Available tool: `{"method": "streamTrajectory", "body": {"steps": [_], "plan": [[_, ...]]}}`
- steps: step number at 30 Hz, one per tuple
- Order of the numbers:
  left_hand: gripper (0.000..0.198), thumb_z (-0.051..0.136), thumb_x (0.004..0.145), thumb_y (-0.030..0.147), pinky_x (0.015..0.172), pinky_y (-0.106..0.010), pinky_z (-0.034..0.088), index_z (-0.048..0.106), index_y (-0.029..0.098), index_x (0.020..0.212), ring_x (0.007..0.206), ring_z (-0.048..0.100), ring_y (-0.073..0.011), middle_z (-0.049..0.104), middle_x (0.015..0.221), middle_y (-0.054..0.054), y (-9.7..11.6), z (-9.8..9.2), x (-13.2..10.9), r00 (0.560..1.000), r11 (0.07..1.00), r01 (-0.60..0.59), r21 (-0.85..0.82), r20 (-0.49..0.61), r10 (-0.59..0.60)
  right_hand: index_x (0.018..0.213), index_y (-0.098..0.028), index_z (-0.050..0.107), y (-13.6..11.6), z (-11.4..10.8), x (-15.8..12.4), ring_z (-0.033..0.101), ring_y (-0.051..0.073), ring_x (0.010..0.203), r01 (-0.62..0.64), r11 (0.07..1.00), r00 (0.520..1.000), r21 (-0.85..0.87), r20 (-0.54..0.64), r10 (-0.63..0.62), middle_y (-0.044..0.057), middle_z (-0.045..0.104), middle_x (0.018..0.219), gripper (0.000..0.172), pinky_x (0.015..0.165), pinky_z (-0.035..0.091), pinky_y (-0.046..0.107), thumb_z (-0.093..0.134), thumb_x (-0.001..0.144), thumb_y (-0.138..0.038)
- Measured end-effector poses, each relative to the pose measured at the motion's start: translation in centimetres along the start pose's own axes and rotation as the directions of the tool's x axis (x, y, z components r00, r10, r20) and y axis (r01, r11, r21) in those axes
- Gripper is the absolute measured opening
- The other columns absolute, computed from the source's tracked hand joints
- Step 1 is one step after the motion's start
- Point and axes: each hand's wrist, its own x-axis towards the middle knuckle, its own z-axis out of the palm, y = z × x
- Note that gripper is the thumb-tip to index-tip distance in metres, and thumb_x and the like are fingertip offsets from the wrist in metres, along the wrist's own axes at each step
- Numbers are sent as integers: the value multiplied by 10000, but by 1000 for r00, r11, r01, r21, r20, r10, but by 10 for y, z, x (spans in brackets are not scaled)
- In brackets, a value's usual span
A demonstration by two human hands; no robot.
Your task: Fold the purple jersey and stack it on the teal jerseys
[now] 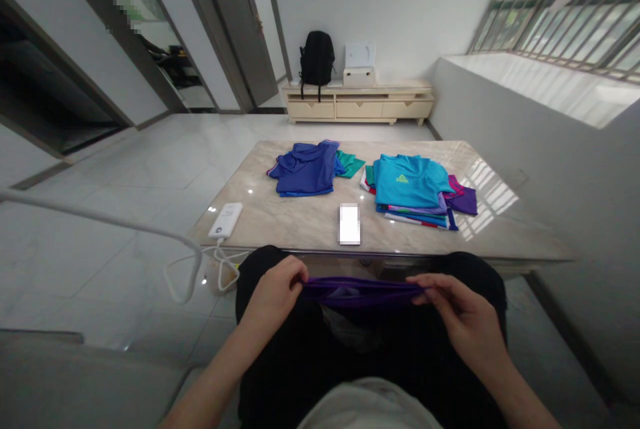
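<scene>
Head-worn view, forward and down

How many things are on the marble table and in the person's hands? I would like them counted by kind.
Piles of folded clothes on the marble table, one blue-topped, one turquoise-topped: 2
Purple garment, held by the left hand and right hand: 1
White power bank: 1
Phone, screen blurred: 1
Total: 5

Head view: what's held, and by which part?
A bunched purple garment, held at its two opposite ends by the left hand and right hand; garment part unclear.
</scene>
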Motion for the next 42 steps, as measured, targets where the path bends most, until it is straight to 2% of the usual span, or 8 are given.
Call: {"method": "streamTrajectory", "body": {"steps": [7,10,18,23,27,32,35,42], "plan": [[189,469,713,29,737,-290,386,524,208,738,787,552,-169,561,837,4,0,-11,2,1000,1000,-17,-9,1,17,1069,-227,659,18,-7,3,767,199,925,-98,991,985,90,149,83,71,734,1221,253,853,646,305,562,1024,-456],[217,465,671,26,684,-277,369,566,201,749,739,535,-156,575,831,8,-4,-17,2,991,1000,-8,-20,136,11,1071,-213,649,24,-11,6,769,213,948,-151,978,979,146,161,127,87,743,1196,276,879,657,323,584,1011,-475],[229,496,698,53,679,-232,458,669,194,748,828,622,-154,663,990,-30,8,-44,-9,837,931,0,-365,510,200,981,-193,692,38,-30,24,768,209,861,-146,959,988,241,-14,154,65,760,918,337,845,664,284,743,888,-514],[290,540,837,70,832,-258,461,731,243,969,900,638,-160,705,956,-5,21,-31,-20,888,971,-80,-225,426,172,994,-195,700,39,-32,23,761,210,882,-116,982,993,147,-18,120,70,754,946,317,839,655,273,713,913,-501],[242,512,924,91,810,-237,460,714,217,883,880,630,-143,678,953,-13,18,-21,-25,896,971,-96,-221,405,181,1007,-181,688,46,-30,26,762,218,860,-124,982,992,141,-9,127,72,749,940,331,819,648,298,699,919,-500],[211,558,949,76,827,-202,478,699,221,892,907,644,-121,659,1028,3,17,-5,-41,874,978,-105,-182,452,178,957,-163,669,66,-19,56,661,158,594,-107,984,994,140,9,106,47,717,738,359,574,566,260,705,889,-514],[42,707,918,171,832,-219,513,709,207,897,926,678,-154,680,1049,-20,16,17,-54,861,978,-181,-99,464,206,951,-157,631,81,-2,83,555,106,498,-123,977,990,172,90,109,80,758,847,350,471,460,229,698,873,-491],[200,513,1028,177,807,-242,553,704,235,1031,898,702,-164,719,1022,-54,4,48,-67,958,960,-271,-65,83,276,963,-146,612,100,28,131,535,95,492,-152,971,985,187,112,132,161,776,1043,375,472,426,233,674,829,-490]]}}
